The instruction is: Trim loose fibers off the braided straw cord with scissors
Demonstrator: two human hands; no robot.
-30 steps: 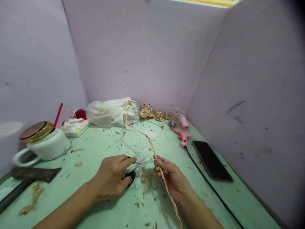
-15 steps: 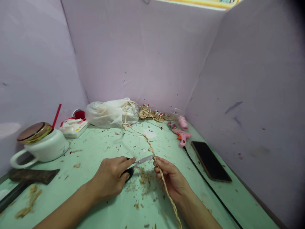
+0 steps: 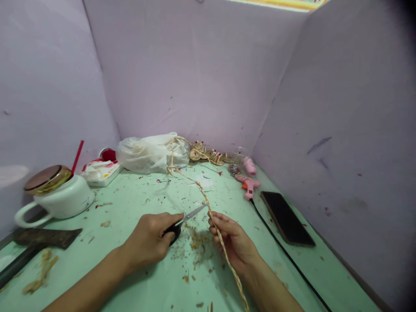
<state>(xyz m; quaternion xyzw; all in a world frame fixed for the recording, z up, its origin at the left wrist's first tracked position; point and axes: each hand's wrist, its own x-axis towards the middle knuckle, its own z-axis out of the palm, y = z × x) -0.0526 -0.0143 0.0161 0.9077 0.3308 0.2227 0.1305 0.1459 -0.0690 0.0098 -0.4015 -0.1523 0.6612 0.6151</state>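
Note:
My left hand (image 3: 152,237) is wrapped round the black handles of a pair of scissors (image 3: 194,212), whose blades look closed and point right. Their tip lies close beside a braided straw cord (image 3: 227,253); whether it touches is hard to tell. Between thumb and fingers, my right hand (image 3: 232,236) pinches that cord just below the scissor tip. From there the cord runs down past the bottom edge and up toward a white plastic bag (image 3: 146,154) at the back.
Straw scraps litter the green table (image 3: 156,290). At left are a white mug (image 3: 66,197), a hatchet-like tool (image 3: 48,238) and a tissue pack (image 3: 104,172). Coiled straw pieces (image 3: 208,155) lie behind. A pink glue gun (image 3: 248,184), its black cord and a phone (image 3: 287,219) are at right.
The scissors have closed and their tip has shifted slightly up and left from the right fingertips. My right hand keeps its pinch on the cord in nearly the same place.

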